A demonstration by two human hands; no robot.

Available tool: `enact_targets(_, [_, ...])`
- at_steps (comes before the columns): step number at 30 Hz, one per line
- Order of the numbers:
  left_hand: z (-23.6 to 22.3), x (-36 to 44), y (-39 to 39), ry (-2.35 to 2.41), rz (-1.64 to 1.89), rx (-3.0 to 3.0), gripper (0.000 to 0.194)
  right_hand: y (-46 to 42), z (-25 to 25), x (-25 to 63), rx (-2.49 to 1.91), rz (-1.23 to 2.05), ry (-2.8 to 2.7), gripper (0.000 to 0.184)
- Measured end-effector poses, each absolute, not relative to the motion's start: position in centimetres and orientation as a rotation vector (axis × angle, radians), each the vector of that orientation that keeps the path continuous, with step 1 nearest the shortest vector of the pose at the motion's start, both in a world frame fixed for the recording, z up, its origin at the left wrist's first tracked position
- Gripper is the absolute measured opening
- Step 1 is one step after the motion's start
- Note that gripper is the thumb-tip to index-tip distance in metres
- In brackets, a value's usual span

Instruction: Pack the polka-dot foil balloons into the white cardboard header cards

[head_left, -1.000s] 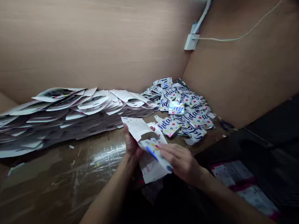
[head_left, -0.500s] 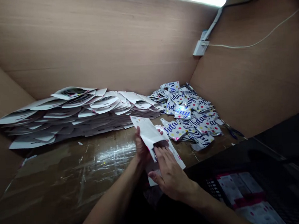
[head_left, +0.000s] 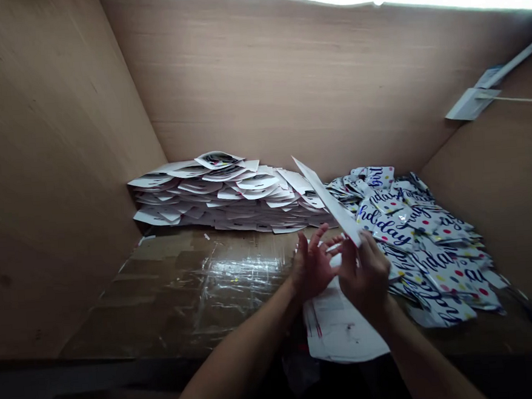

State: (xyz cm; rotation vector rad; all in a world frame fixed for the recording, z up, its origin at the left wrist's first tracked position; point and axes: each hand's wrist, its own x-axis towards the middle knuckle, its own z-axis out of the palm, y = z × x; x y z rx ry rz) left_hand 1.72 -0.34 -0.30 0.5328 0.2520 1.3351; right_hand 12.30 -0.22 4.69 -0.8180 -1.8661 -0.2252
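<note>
white card (head_left: 327,198) stands edge-on above the grip, tilted up and away, far end pointing at the back wall. right hand (head_left: 365,274) closed on its lower end, thumb and fingers pinching it. left hand (head_left: 314,266) open just beside it, fingers spread; cannot tell whether the tips touch the card. small white strip (head_left: 333,247) shows between the hands, too small to identify.

judged step: one card being turned or handled between the hands. it hangs from a single pinch, so the next move calls for steadying it with the open hand.

against the frame a second back: card lay flatter across both hands with a dotted packet at its opening. now it is edge-on, no dotted packet shows at the hands, and the view has swung left.

below the grip, white printed sheet (head_left: 343,328). beyond and left, stack of white cards (head_left: 220,193). just beyond and right, heap of polka-dot foil packets (head_left: 433,248) with blue script lettering. left of the hands, cardboard tabletop (head_left: 208,282) with clear tape. behind everything, cardboard wall (head_left: 285,82).
</note>
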Motion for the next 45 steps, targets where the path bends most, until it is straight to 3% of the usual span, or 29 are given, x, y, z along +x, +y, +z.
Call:
enact_targets(4, [-0.8, -0.2, 1.3, 0.864, 1.474, 0.915, 0.079, 6.0, 14.0, 4.9, -0.718, -0.131, -2.156, 0.018])
enact_targets(7, [-1.6, -1.7, 1.8, 1.286, 1.350, 1.307, 0.077, 7.2, 16.6, 4.2, -0.688, 0.009, -2.255, 0.029])
enact_targets(9, [-2.2, -2.3, 1.9, 1.673, 1.030, 1.698, 0.083, 5.7, 15.0, 7.0, -0.719, 0.112, -2.235, 0.032])
enact_targets(13, [-2.8, -2.6, 2.0, 1.936, 0.665, 2.003, 0.059, 0.7, 7.4, 16.5, -1.125, 0.324, -2.222, 0.030])
enact_targets(17, [-3.0, -3.0, 2.8, 1.800, 1.144, 1.697, 0.032, -2.7, 0.4, 23.0, -1.532, 0.458, -2.181, 0.041])
enact_targets(20, [-3.2, -3.6, 4.0, 1.435, 1.525, 1.213, 0.022, -3.9, -1.5, 24.5, -1.567, 0.538, -2.022, 0.056])
enact_targets(28, [-0.7, -3.2, 3.4, 1.064, 1.739, 0.694, 0.053, -3.3, -0.4, 21.4, -1.200, 1.253, -1.307, 0.057])
enact_targets(32, [1.2, -1.8, -0.2, 0.473, 1.375, 0.480, 0.068, -3.8, -0.4, 17.7, -1.060, 1.502, -0.856, 0.052])
enact_targets(36, [1.9, -1.1, -2.3, 0.293, 1.116, 0.530, 0.095, -5.1, 0.6, 15.5, -0.860, 1.771, -0.634, 0.042])
enact_targets(39, [2.6, -1.1, -2.5, 0.298, 1.086, 0.517, 0.108, -5.8, 1.2, 15.0, -0.758, 1.816, -0.601, 0.044])
enact_targets(45, [3.2, -1.1, -2.2, 0.316, 1.073, 0.458, 0.119, -5.6, 0.3, 13.2, -0.884, 1.538, -0.665, 0.043])
